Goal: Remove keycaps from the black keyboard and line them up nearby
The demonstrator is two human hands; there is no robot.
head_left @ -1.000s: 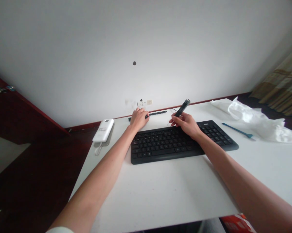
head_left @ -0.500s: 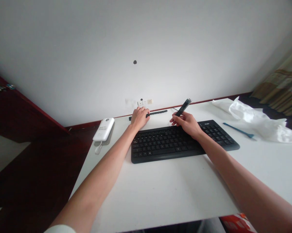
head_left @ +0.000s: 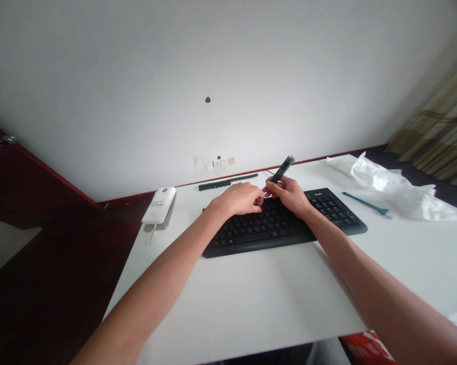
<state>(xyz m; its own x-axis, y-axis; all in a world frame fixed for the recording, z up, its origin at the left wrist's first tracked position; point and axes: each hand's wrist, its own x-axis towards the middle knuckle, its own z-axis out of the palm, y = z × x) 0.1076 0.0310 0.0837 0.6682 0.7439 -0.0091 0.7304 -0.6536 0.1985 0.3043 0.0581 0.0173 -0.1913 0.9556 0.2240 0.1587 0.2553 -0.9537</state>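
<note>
A black keyboard (head_left: 251, 236) lies on the white table under both hands. My right hand (head_left: 290, 195) is closed around a slim dark tool (head_left: 282, 170), held slanted over the keyboard's back edge. Several pale tips show at the tool's upper end; its lower end is hidden by my fingers. My left hand (head_left: 243, 197) is over the keyboard's upper left keys, its fingers curled in and meeting my right fingertips at the tool's lower end. Whatever my left fingers pinch is too small to make out. Behind the keyboard, black keycaps (head_left: 215, 185) stand in a row along the table's back.
A white power bank (head_left: 159, 205) with a short cable lies at the table's left edge. Right of the keyboard are a blue pry stick (head_left: 365, 203) and a crumpled white plastic bag (head_left: 388, 190). The wall with sockets (head_left: 224, 162) rises behind the table (head_left: 220, 304).
My left hand has come from the keycap row, back and to the right, to my right fingertips. The keycap row is now uncovered. My right hand still holds the tool.
</note>
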